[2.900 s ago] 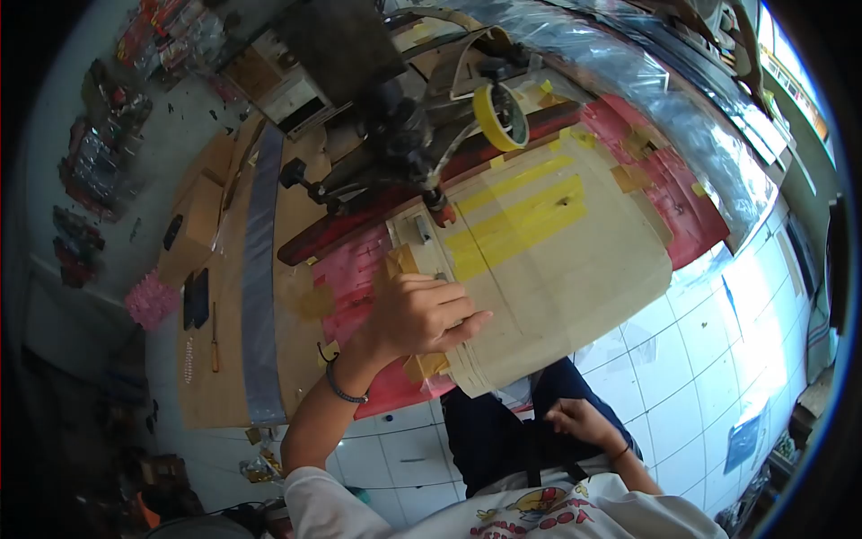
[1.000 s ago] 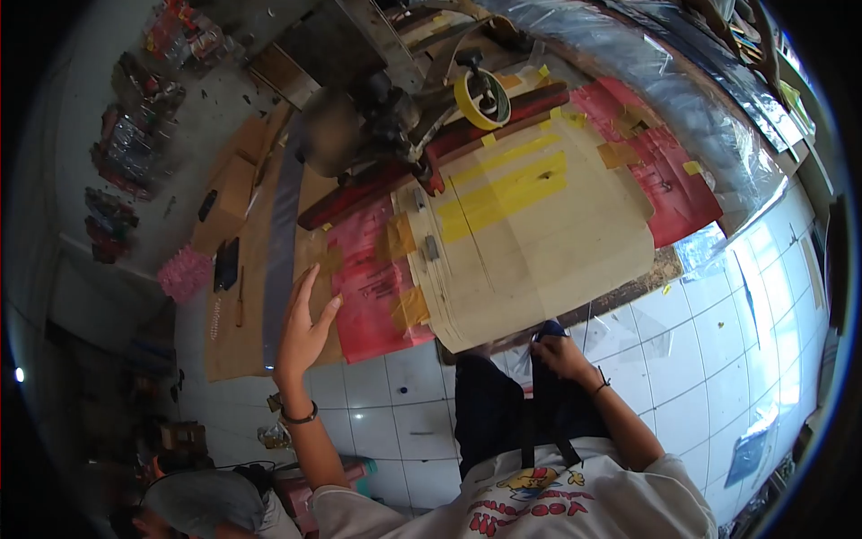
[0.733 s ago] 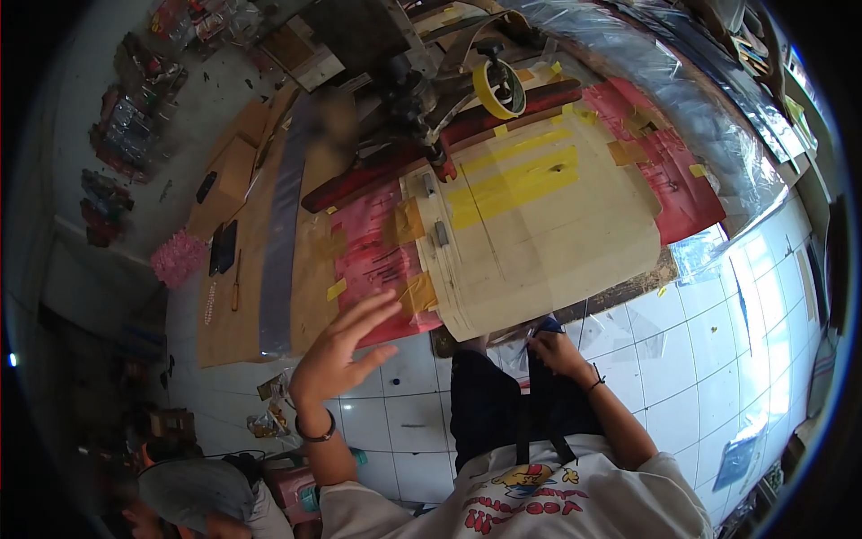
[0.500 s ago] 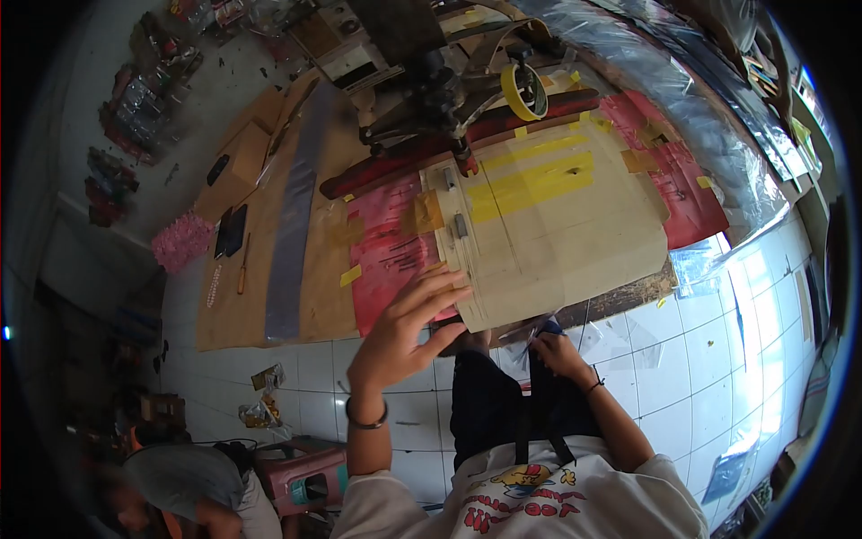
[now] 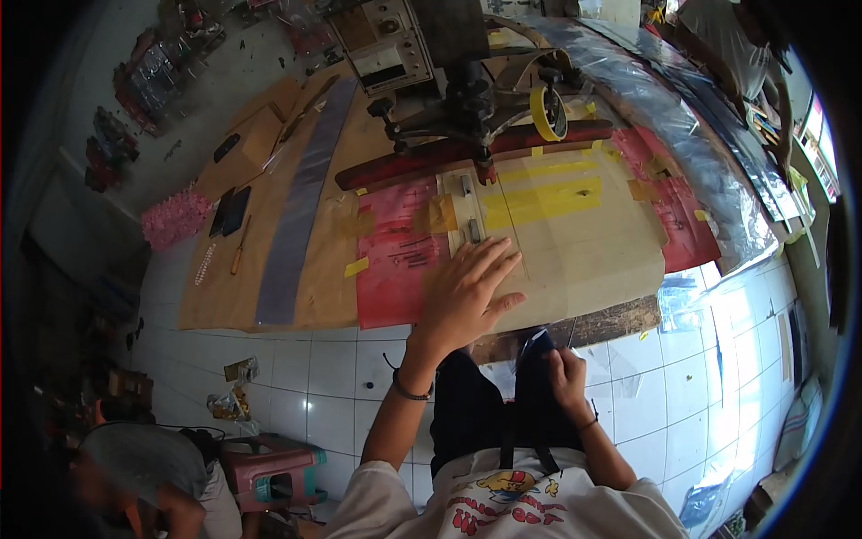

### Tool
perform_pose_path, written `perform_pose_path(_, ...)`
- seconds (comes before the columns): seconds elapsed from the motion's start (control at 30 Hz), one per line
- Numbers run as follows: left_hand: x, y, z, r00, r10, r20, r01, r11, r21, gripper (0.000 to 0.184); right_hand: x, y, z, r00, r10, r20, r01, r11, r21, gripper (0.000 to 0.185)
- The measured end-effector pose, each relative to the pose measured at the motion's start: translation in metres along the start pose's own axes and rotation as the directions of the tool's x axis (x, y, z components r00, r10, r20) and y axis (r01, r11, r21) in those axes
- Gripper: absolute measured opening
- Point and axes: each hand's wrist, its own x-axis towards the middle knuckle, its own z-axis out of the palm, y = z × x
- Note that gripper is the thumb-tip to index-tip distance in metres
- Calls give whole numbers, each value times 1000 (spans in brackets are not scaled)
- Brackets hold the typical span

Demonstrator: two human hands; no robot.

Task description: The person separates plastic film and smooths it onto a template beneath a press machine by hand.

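Note:
My left hand (image 5: 471,287) lies palm down with its fingers stretched out over the beige board (image 5: 584,251), near its left edge. Two small grey metal pieces (image 5: 475,230) sit on that edge, just beyond the fingertips. Strips of yellow tape (image 5: 543,202) cross the board. Low by my thigh, my right hand (image 5: 567,379) is closed with the thumb up; what it grips, if anything, is hidden. A clear and dark blue plastic piece (image 5: 536,344) shows close beside its fingers. Above the board stands a press with a long red bar (image 5: 395,164).
A yellow tape roll (image 5: 546,115) hangs on the press. Red sheets (image 5: 395,301) flank the board. Phones (image 5: 235,211) and a wooden-handled tool (image 5: 239,256) lie on the brown table left. A person (image 5: 148,467) is low at left, another (image 5: 727,40) at upper right. A pink stool (image 5: 269,472) stands behind.
My left hand has moved right and farther onto the board, and now lies flatter. My right hand has dropped slightly away from the board's edge. The view has shifted.

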Motion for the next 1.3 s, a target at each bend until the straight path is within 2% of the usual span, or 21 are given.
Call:
perform_pose_path(0.03, 0, -1, 1, 1000, 9, -14, -9, 1000, 4, 60, -5, -12, -7, 999, -15, -33, 16, 1000, 22, 36)
perform_pose_path(0.1, -2, -1, 4, 999, 11, -43, -10, 1000, 7, 59, -5, -50, -25, 964, -245, -106, 248, 969, 20, 36)
perform_pose_path(0.2, -1, 1, 1, 998, -23, -58, 21, 999, -42, 56, 25, -94, -54, 810, -564, -158, 568, 823, -25, 35)
perform_pose_path(0.27, 5, 2, -8, 997, -81, 4, 81, 992, -96, 51, 54, -162, -56, 901, -407, -147, 396, 913, -102, 36)
perform_pose_path(0.37, 21, -6, -10, 994, -96, 55, 103, 985, -138, 41, 120, -195, -57, 873, -475, 106, 483, 818, -311, 21)
perform_pose_path(0.4, 26, -10, -10, 994, -90, 65, 99, 985, -142, 37, 139, -203, -54, 864, -456, 213, 503, 788, -354, 24)
perform_pose_path(0.5, 23, -22, 4, 996, -25, -84, 8, 979, -205, 31, 187, -185, -45, 794, -412, 447, 605, 600, -523, 39)
perform_pose_path(0.6, 23, -24, 8, 997, -16, -75, -1, 977, -214, 30, 205, -195, -25, 774, -287, 564, 623, 501, -601, 51)
perform_pose_path(0.7, 22, -24, 7, 993, -73, -89, 48, 967, -252, 31, 211, -186, -9, 751, -357, 555, 658, 463, -594, 55)
perform_pose_path(0.9, 21, -24, 5, 993, -81, -89, 56, 966, -252, 33, 213, -189, -14, 813, -315, 490, 582, 468, -665, 55)
perform_pose_path(0.97, 21, -21, 4, 987, -112, -116, 80, 965, -250, 40, 205, -190, -21, 831, -286, 478, 556, 460, -692, 55)
perform_pose_path(1.03, 21, -23, 5, 984, -121, -134, 88, 970, -228, 44, 191, -184, -28, 821, -316, 474, 569, 408, -714, 54)
perform_pose_path(1.13, 20, -23, 9, 987, -95, -129, 71, 982, -175, 44, 155, -200, -40, 795, -277, 540, 601, 476, -642, 49)
perform_pose_path(1.17, 21, -23, 9, 990, -73, -123, 53, 986, -155, 44, 148, -206, -42, 769, -345, 538, 636, 497, -590, 39)
perform_pose_path(1.2, 22, -23, 9, 992, -47, -116, 31, 991, -133, 44, 155, -203, -49, 781, -310, 542, 611, 554, -565, 36)
perform_pose_path(1.27, 24, -25, 4, 995, -24, -100, 2, 978, -210, 41, 180, -192, -67, 811, -237, 535, 533, 676, -508, 29)
perform_pose_path(1.3, 25, -26, 2, 996, -5, -87, -17, 969, -247, 39, 189, -191, -60, 866, -329, 376, 487, 723, -490, 25)
